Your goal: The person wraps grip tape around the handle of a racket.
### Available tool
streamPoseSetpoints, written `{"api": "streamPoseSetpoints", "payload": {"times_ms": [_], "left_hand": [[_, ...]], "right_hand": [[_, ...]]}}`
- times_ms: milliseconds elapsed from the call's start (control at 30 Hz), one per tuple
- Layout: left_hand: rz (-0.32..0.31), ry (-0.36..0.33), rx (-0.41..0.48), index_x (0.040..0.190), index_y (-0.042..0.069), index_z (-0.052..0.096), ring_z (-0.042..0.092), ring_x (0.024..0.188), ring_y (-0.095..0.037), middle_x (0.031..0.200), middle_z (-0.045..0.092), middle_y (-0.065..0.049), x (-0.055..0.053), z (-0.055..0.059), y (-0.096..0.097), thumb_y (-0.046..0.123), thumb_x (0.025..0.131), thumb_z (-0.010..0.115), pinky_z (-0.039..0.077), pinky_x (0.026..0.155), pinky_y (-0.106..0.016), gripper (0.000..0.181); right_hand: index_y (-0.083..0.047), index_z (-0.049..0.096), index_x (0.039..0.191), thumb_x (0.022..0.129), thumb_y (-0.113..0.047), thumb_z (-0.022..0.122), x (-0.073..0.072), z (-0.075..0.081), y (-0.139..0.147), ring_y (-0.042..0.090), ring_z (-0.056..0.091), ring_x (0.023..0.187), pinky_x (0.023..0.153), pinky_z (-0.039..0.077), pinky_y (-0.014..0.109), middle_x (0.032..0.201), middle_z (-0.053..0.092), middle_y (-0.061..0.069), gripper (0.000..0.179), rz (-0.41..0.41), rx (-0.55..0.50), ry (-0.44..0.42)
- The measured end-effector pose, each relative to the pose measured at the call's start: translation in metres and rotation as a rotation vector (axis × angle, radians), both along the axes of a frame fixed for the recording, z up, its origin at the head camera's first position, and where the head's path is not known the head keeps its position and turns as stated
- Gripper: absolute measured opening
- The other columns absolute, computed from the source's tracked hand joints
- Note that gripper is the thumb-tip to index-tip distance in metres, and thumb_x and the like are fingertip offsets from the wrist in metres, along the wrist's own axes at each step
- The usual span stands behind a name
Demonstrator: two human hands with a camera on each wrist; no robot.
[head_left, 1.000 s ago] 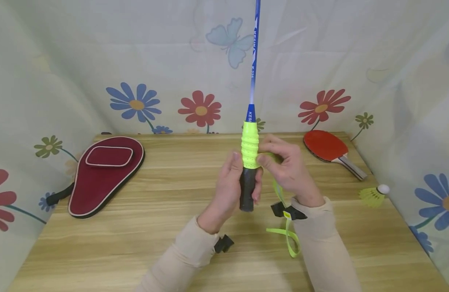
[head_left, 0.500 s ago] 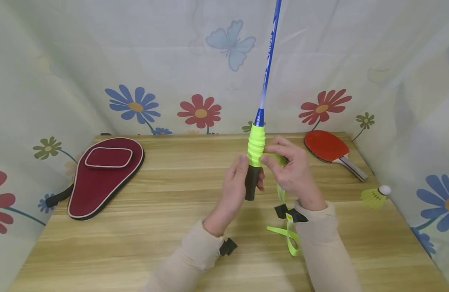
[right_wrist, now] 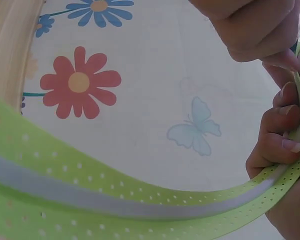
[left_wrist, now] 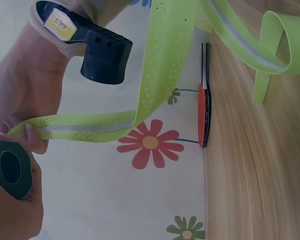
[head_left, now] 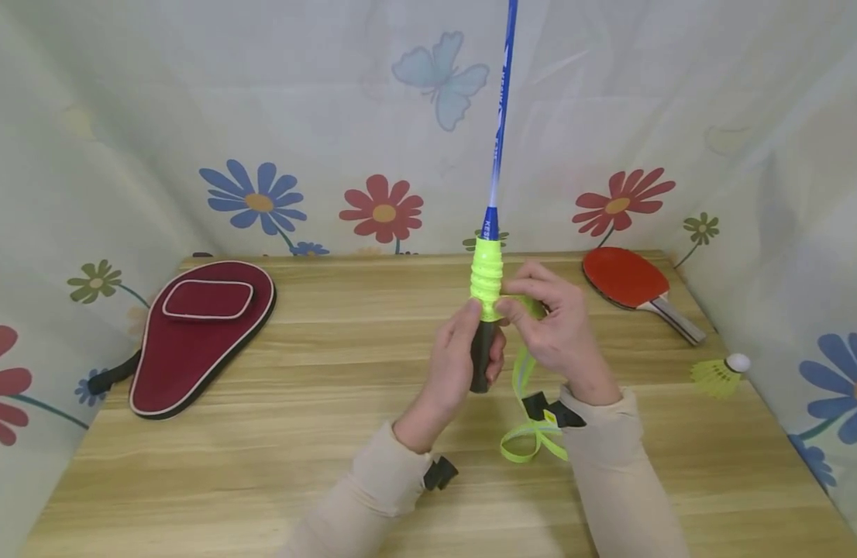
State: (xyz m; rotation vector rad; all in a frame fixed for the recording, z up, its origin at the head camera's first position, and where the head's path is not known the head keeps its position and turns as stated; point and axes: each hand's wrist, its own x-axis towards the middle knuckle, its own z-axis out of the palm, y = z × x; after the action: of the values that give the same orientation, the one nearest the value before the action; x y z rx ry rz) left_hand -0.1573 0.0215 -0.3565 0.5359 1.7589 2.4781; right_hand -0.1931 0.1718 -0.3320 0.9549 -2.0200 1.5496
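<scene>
My left hand grips the black lower handle of a blue badminton racket, held upright over the table. Its thumb lies at the lower edge of the yellow-green wrapping on the upper handle. The racket's head is out of view. To the right, my right hand pinches the loose length of perforated grip tape where it leaves the handle. From there the tape hangs down and loops on the tabletop. The left wrist view shows the handle's octagonal butt end. In the right wrist view the tape crosses the foreground, a grey stripe along its middle.
A dark red paddle case lies at the left of the wooden table, a black handle sticking out behind it. At the right are a red table tennis paddle and a yellow shuttlecock. A flowered curtain surrounds the table.
The racket has tilted right, then swung slightly back. My left thumb has moved up onto the wrapping's lower edge. The hanging tape has shifted and its loop lies further left.
</scene>
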Motion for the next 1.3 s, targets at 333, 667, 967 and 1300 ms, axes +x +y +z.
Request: {"api": "streamPoseSetpoints", "payload": {"times_ms": [333,667,967,1300], "left_hand": [[-0.01,0.007,0.027,0.093,0.001,0.056,0.041,0.041,-0.013,0.058,0.046,-0.001,-0.004,-0.002,0.001,0.043,0.103,0.028,0.037,0.038,-0.026,0.051],[0.031,0.038,0.039,0.094,0.004,0.046,0.045,0.043,-0.012,0.063,0.051,-0.003,-0.005,-0.004,0.001,0.04,0.103,0.033,0.041,0.038,-0.026,0.039],[0.079,0.039,0.106,0.111,0.006,0.044,0.05,0.052,-0.012,0.076,0.056,-0.007,-0.005,-0.006,-0.001,0.02,0.095,0.062,0.044,0.042,-0.022,0.028],[0.084,0.09,0.145,0.104,0.006,0.046,0.048,0.046,-0.012,0.071,0.056,-0.005,-0.005,-0.011,-0.001,0.024,0.096,0.062,0.04,0.037,-0.023,0.025]], "right_hand": [[0.005,0.074,0.096,0.076,0.013,0.075,0.0,0.0,-0.002,0.015,0.04,0.063,0.051,0.026,0.025,0.077,0.057,0.005,0.022,-0.031,-0.015,-0.039],[0.004,0.074,0.098,0.078,0.01,0.074,0.0,-0.001,-0.003,0.015,0.038,0.063,0.051,0.026,0.025,0.078,0.056,0.004,0.02,-0.025,-0.037,-0.034],[0.003,0.074,0.099,0.082,0.002,0.075,0.0,-0.004,-0.005,0.015,0.036,0.06,0.048,0.025,0.024,0.076,0.054,0.004,0.018,-0.037,-0.077,-0.017],[-0.001,0.073,0.106,0.085,0.005,0.07,0.006,-0.001,0.001,0.016,0.041,0.067,0.053,0.028,0.026,0.083,0.055,0.003,0.022,0.0,-0.012,-0.044]]}}
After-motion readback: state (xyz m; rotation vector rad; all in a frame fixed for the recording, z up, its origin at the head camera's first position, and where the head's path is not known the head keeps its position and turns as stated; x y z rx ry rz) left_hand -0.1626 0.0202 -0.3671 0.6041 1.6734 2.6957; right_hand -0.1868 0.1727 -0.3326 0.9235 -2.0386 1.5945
